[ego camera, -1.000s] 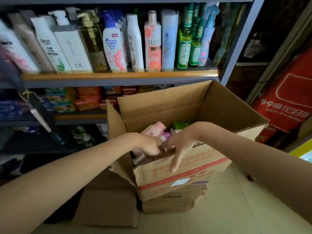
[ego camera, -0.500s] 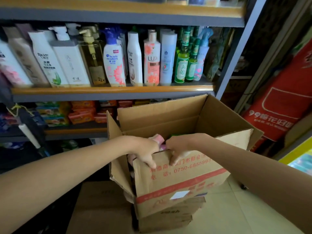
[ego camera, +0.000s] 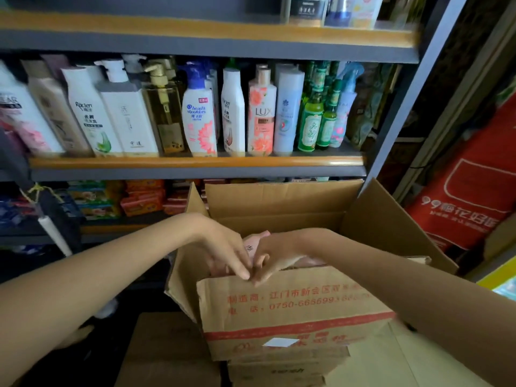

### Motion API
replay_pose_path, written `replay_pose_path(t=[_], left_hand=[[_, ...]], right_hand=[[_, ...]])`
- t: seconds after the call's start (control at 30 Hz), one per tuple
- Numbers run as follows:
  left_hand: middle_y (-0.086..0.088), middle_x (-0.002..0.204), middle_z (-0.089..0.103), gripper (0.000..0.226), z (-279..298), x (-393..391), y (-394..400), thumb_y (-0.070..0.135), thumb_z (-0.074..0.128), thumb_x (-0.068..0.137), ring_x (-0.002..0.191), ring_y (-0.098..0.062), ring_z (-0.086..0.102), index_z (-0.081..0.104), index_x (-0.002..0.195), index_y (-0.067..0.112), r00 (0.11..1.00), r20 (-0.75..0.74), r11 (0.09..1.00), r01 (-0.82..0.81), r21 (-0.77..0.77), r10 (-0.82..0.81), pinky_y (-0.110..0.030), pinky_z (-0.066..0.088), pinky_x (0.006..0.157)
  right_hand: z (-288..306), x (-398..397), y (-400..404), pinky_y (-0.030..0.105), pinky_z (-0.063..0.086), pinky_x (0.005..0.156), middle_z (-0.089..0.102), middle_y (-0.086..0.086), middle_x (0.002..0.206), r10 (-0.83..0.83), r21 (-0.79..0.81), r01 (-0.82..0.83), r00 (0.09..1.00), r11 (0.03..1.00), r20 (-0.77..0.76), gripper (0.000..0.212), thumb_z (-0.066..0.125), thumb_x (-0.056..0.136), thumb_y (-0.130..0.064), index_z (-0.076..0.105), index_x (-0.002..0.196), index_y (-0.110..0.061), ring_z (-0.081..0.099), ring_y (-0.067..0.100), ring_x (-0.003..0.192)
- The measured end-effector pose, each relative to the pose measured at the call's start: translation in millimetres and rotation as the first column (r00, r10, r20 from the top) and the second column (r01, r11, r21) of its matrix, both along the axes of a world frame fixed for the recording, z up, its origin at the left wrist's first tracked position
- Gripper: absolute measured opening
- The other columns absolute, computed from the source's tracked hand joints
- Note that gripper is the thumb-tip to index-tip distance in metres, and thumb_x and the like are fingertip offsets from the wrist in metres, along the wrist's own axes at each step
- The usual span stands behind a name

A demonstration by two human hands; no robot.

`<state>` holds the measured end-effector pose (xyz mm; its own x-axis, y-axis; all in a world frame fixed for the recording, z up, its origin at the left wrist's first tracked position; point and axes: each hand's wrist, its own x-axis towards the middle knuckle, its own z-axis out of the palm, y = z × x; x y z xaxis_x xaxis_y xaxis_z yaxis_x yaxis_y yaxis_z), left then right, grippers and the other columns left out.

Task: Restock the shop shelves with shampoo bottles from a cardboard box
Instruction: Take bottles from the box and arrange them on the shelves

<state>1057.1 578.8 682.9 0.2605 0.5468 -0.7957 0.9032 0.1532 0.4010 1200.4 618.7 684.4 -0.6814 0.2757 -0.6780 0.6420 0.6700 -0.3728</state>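
Pink bottle sits between both hands' grip inside cardboard box; left hand, right hand clasp it.

Shop: shelves packed with toiletry bottles.

Brown cardboard box with red print; pink bottle inside

pink bottle mostly behind hands
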Motion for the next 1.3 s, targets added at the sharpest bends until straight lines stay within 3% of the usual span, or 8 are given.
replay_pose_path(t=[0.13, 0.3, 0.5, 0.7, 0.87, 1.0, 1.13, 1.3], left_hand=[[-0.006, 0.12, 0.064, 0.035, 11.4, -6.7, 33.4, 0.031, 0.049, 0.095, 0.107, -0.016, 0.063, 0.055, 0.124, 0.012, 0.947, 0.199, 0.949, -0.283, 0.139, 0.253, -0.028, 0.049, 0.094], [-0.005, 0.115, 0.065, 0.027, -26.8, -2.7, 76.2, 0.018, 0.047, 0.094, 0.104, -0.021, 0.06, 0.065, 0.111, 0.009, 0.973, -0.092, 0.846, -0.137, 0.516, 0.213, -0.032, 0.048, 0.089], [-0.01, 0.107, 0.064, 0.023, -92.5, -0.1, 94.4, 0.018, 0.045, 0.094, 0.09, -0.023, 0.062, 0.06, 0.11, 0.011, 0.931, -0.26, 0.892, -0.124, 0.435, 0.256, -0.033, 0.05, 0.076], [-0.014, 0.124, 0.054, 0.041, -128.3, -16.9, 91.7, 0.015, 0.041, 0.097, 0.106, -0.029, 0.057, 0.038, 0.138, 0.014, 0.931, -0.268, 0.949, -0.178, 0.261, 0.248, -0.032, 0.046, 0.079], [-0.009, 0.119, 0.056, 0.024, -127.2, -29.6, 93.5, 0.014, 0.046, 0.093, 0.103, -0.026, 0.056, 0.052, 0.117, 0.014, 0.938, -0.21, 0.936, -0.214, 0.278, 0.277, -0.031, 0.043, 0.073], [-0.01, 0.12, 0.057, 0.037, -110.1, -30.0, 93.8, 0.014, 0.051, 0.091, 0.099, -0.025, 0.058, 0.047, 0.128, 0.012, 0.956, -0.209, 0.967, -0.169, 0.19, 0.208, -0.031, 0.045, 0.071], [-0.001, 0.092, 0.06, 0.04, -68.9, -35.9, 101.9, 0.026, 0.066, 0.084, 0.076, -0.015, 0.056, 0.055, 0.115, 0.004, 0.963, -0.041, 0.946, -0.252, 0.204, 0.265, -0.025, 0.046, 0.066], [0.001, 0.111, 0.06, 0.04, 15.8, -38.5, 106.3, 0.013, 0.066, 0.085, 0.086, -0.009, 0.055, 0.051, 0.122, 0.012, 0.882, 0.306, 0.852, -0.442, 0.279, 0.358, -0.012, 0.044, 0.058]], right_hand=[[19.1, 0.4, 60.7, 0.03, 0.055, 0.08, 0.062, 0.019, 0.121, -0.292, -0.129, 0.277, 0.95, 0.952, -0.115, 0.036, 0.052, 0.095, -0.019, 0.053, 0.126, -0.002, 0.066, 0.032, 0.103], [6.0, 2.1, 134.6, 0.019, 0.056, 0.058, 0.064, 0.013, 0.104, -0.256, 0.125, 0.266, 0.962, 0.956, -0.094, 0.026, 0.049, 0.095, -0.013, 0.057, 0.118, -0.005, 0.068, 0.024, 0.08], [-74.9, -29.9, 149.2, 0.038, 0.051, 0.089, 0.063, 0.008, 0.116, 0.201, 0.32, -0.212, 0.977, 0.924, 0.066, 0.031, 0.056, 0.091, -0.026, 0.06, 0.118, -0.011, 0.059, 0.026, 0.102], [-144.6, -51.3, 133.1, 0.04, 0.043, 0.098, 0.047, 0.012, 0.13, 0.288, 0.381, -0.269, 0.957, 0.885, 0.006, 0.051, 0.057, 0.089, -0.022, 0.039, 0.135, -0.012, 0.046, 0.029, 0.118], [-153.4, -55.5, 126.6, 0.032, 0.041, 0.088, 0.053, 0.013, 0.125, 0.257, 0.341, -0.282, 0.959, 0.897, 0.117, 0.047, 0.066, 0.084, -0.017, 0.048, 0.126, -0.007, 0.047, 0.028, 0.115], [-111.9, -51.9, 132.4, 0.027, 0.043, 0.068, 0.065, 0.003, 0.091, 0.062, 0.05, -0.065, 0.996, 0.997, 0.057, 0.036, 0.07, 0.079, -0.038, 0.065, 0.099, -0.009, 0.055, 0.017, 0.078], [-33.0, -62.4, 158.3, 0.028, 0.041, 0.069, 0.068, 0.01, 0.101, 0.151, 0.215, -0.153, 0.988, 0.965, 0.025, 0.029, 0.06, 0.088, -0.033, 0.067, 0.098, -0.007, 0.059, 0.021, 0.084], [103.5, -59.1, 168.5, 0.033, 0.05, 0.077, 0.068, 0.008, 0.093, 0.208, 0.393, -0.175, 0.977, 0.903, -0.041, 0.038, 0.07, 0.074, -0.052, 0.066, 0.084, -0.015, 0.06, 0.022, 0.084]])
